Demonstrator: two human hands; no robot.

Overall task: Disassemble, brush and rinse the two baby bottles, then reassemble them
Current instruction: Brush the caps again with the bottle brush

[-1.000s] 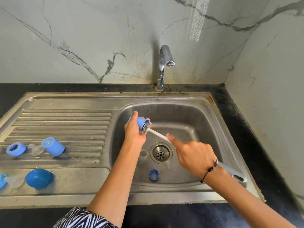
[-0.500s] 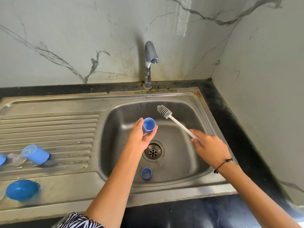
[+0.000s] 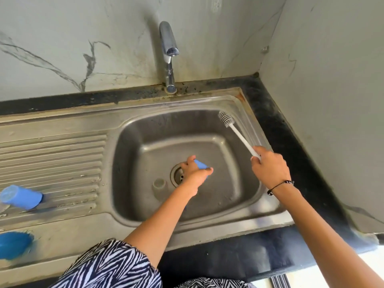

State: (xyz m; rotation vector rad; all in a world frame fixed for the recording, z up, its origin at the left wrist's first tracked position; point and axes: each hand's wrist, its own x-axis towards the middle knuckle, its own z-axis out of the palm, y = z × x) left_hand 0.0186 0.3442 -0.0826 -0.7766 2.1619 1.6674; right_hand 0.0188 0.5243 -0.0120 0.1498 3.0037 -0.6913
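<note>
My left hand (image 3: 194, 171) is low in the middle of the frame, down inside the sink (image 3: 245, 208) basin and right over the drain (image 3: 178, 175). Its fingers and thumb are curled round a small blue bottle (image 3: 201, 164), of which only a sliver shows between them (the rest is hidden by my knuckles). My right hand (image 3: 270, 168) is at centre right, above the basin's right rim, fingers wrapped round the white handle of the bottle brush (image 3: 239, 137). The brush slants up and to the left from my fist, with its bristled head near the upper right corner of the basin, well apart from the bottle.

On the basin floor just left of the drain stands a small clear piece (image 3: 159, 183), too blurred to name. At the left edge of the frame, a second blue bottle (image 3: 21, 197) lies on its side on the ribbed drainboard (image 3: 62, 163). Below it, at lower left, a blue dome-shaped cap (image 3: 13, 245) sits on the flat front of the steel.

The tap (image 3: 169, 50) rises at upper centre behind the basin, against the marble wall (image 3: 62, 38). A dark tabletop (image 3: 291, 138) runs round the sink's back and right side. My zebra-print sleeve (image 3: 108, 267) fills the bottom of the frame.
</note>
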